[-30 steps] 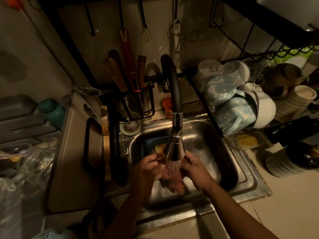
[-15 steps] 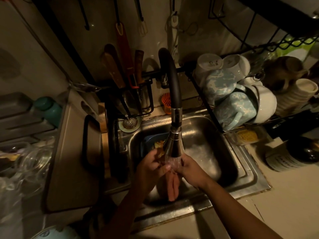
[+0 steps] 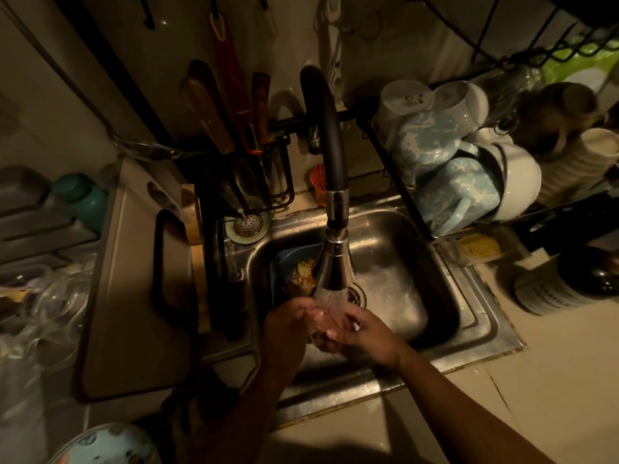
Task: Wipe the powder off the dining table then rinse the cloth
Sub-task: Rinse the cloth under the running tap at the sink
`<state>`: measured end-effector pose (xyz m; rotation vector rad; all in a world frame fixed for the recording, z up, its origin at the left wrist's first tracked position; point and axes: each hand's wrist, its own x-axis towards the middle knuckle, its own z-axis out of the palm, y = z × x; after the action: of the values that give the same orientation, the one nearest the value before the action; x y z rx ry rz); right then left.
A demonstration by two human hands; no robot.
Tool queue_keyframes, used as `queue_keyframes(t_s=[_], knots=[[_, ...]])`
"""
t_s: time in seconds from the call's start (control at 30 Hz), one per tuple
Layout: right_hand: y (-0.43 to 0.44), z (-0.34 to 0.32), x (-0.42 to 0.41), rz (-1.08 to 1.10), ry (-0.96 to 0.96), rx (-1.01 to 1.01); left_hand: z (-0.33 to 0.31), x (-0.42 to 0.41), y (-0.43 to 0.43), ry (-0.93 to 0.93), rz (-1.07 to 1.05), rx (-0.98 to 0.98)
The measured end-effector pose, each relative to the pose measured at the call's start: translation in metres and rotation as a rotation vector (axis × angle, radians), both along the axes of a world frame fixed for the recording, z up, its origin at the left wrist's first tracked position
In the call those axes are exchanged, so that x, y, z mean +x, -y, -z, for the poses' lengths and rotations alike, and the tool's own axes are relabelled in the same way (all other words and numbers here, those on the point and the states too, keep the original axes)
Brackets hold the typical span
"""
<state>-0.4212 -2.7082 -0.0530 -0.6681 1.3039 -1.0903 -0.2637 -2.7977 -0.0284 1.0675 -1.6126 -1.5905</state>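
Over the steel sink (image 3: 435,272), my left hand (image 3: 284,326) and my right hand (image 3: 366,333) are pressed together under the running water. Between them they grip a small pinkish cloth (image 3: 322,324), bunched up so that only a little of it shows. The water sprays from the chrome head of the black curved faucet (image 3: 335,266) straight onto the cloth and fingers. The dining table is out of view.
A blue bowl with food scraps (image 3: 284,262) sits in the sink's left part. A dish rack with mugs and bowls (image 3: 445,182) stands to the right. On the left are a grey cutting board (image 3: 134,279) and a knife holder (image 3: 248,155). A dark-lidded jar (image 3: 562,289) stands on the right counter.
The cloth hung down long between my hands half a second ago. Now it is bunched up between them, and both hands have closed in under the spray.
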Motion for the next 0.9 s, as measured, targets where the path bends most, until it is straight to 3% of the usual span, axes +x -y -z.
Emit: queue_keyframes(t_s=[0.23,0.43,0.53,0.57,0.67,0.8,0.9], knots=[[0.001,0.013,0.002,0.096,0.17,0.058,0.004,0.002,0.001,-0.226,-0.025,0.11],[0.01,0.012,-0.004,0.198,0.164,0.063,0.023,0.013,0.013,0.007,0.044,-0.066],[0.013,0.006,-0.006,0.237,0.216,0.033,0.028,0.008,0.012,0.281,0.146,-0.179],[0.014,0.003,-0.007,0.238,0.247,0.021,0.025,0.004,0.009,0.323,0.156,-0.129],[0.016,-0.009,-0.009,0.215,0.263,0.008,0.021,-0.007,0.003,0.175,0.158,0.134],[0.017,-0.011,-0.008,0.267,0.227,-0.023,0.015,-0.015,-0.003,0.087,0.066,0.231],[0.016,-0.007,-0.004,0.319,0.242,-0.037,0.016,-0.017,-0.004,0.157,0.001,0.209]])
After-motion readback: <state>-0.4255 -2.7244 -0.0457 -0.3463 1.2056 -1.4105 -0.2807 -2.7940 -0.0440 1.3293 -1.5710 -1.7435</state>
